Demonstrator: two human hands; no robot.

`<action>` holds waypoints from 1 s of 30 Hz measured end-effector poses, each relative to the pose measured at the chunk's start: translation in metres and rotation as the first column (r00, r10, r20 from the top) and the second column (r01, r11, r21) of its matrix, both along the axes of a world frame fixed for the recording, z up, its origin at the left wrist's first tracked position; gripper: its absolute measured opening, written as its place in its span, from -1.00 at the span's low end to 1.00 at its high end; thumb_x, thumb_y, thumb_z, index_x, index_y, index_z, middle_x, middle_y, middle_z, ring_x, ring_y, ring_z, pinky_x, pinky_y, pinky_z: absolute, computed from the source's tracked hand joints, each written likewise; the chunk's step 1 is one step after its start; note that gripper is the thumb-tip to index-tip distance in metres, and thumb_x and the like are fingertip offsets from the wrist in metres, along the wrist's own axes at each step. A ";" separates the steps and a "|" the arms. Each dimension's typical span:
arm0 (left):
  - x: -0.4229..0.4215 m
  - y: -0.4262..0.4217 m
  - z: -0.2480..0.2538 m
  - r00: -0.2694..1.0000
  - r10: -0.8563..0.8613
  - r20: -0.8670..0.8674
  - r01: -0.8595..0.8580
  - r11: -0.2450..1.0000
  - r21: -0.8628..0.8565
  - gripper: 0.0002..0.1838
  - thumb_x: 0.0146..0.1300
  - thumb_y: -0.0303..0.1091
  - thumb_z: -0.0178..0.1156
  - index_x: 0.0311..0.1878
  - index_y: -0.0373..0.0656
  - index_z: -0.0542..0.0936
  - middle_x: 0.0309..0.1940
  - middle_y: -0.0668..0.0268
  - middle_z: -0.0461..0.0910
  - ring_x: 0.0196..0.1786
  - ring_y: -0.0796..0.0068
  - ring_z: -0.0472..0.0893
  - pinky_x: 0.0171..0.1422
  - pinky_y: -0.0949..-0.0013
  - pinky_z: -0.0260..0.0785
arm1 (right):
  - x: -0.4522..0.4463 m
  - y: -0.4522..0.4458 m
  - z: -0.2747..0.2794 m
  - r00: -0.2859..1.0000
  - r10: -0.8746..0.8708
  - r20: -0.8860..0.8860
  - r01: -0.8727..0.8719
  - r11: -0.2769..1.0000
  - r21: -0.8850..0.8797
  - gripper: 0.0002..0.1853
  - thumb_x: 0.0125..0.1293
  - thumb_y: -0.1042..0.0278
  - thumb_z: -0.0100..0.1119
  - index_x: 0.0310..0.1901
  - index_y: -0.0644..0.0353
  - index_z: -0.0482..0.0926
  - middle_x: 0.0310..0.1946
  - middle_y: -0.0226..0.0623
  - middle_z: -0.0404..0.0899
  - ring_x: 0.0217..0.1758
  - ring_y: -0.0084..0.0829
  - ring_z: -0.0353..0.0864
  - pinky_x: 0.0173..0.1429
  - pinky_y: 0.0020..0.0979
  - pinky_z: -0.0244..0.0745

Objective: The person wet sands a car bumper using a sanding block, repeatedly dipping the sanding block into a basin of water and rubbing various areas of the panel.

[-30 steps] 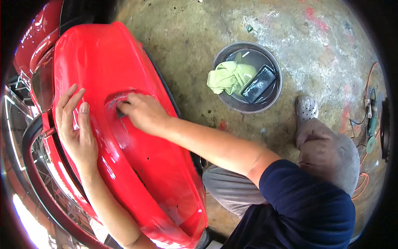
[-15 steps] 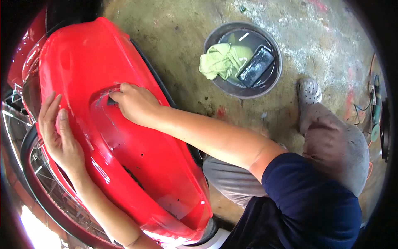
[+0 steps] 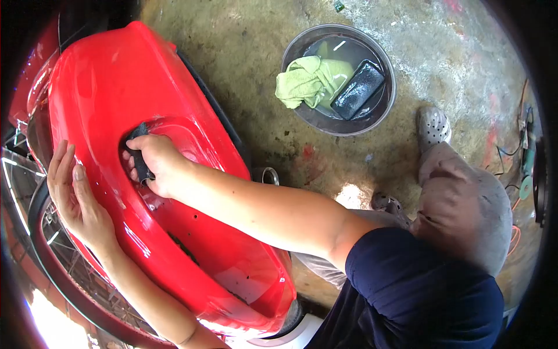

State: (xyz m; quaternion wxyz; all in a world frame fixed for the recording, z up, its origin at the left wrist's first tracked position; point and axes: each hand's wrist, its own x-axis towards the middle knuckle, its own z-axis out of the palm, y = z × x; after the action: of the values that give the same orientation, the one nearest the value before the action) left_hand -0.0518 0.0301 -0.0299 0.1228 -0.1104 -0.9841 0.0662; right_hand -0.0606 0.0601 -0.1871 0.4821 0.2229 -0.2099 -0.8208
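Observation:
A large glossy red body panel (image 3: 116, 75) fills the left half of the view, with a long hollow in its middle. My right hand (image 3: 160, 166) is closed on a piece of black sandpaper (image 3: 139, 157) at the upper left rim of that hollow. The sheet is bent, and part of it is hidden by the fingers. Along the panel's outer left side lies my left hand (image 3: 81, 198), fingers stretched out and holding nothing. Its palm is close against the red surface.
On the concrete floor stands a round basin (image 3: 392, 87) of water. A pale green cloth (image 3: 305, 81) hangs over its rim beside a black block (image 3: 358, 90). Behind the panel is a dark curved rim (image 3: 43, 244). A green power tool (image 3: 528, 151) and cords lie far right.
My right hand has moved left and down across the hollow to its left rim, and more of the sandpaper shows. My left hand has shifted slightly down and left.

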 end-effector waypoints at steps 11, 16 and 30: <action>0.003 -0.001 0.000 1.000 -0.002 -0.005 0.001 0.998 -0.056 -0.71 0.53 -0.44 0.15 0.23 -0.19 0.67 0.32 0.14 0.58 0.41 0.19 0.50 0.52 0.12 0.29 | -0.009 0.039 -0.009 0.969 -0.002 -0.248 0.030 0.994 0.109 -0.90 0.49 0.38 0.15 -0.06 0.14 0.49 -0.33 -0.34 0.57 -0.41 -0.54 0.51 -0.44 -0.43 0.47; 0.010 0.001 -0.003 0.999 0.032 -0.036 -0.033 0.999 -0.012 -0.72 0.51 -0.46 0.16 0.21 -0.20 0.67 0.32 0.14 0.58 0.41 0.15 0.52 0.50 0.09 0.32 | -0.024 0.147 -0.060 0.783 0.037 -0.621 0.341 0.809 0.479 -0.78 0.44 0.32 0.25 0.05 0.14 0.54 -0.23 -0.39 0.64 -0.30 -0.56 0.59 -0.29 -0.44 0.54; 0.026 0.076 -0.035 0.943 -0.296 0.153 0.297 0.955 0.015 -0.69 0.24 -0.63 0.24 0.07 -0.28 0.61 0.27 -0.01 0.51 0.39 -0.13 0.46 0.47 -0.06 0.33 | -0.026 0.239 -0.243 0.177 0.946 0.273 0.786 -0.303 0.538 -0.66 0.33 0.37 0.16 0.06 0.32 0.73 0.24 0.18 0.48 0.19 0.08 0.63 0.13 -0.03 0.63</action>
State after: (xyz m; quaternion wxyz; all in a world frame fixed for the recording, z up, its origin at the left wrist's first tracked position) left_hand -0.0261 0.1061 -0.0645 0.0545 -0.2626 -0.9624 0.0424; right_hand -0.0868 0.2990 -0.4300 0.2545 -0.0162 0.9307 -0.2622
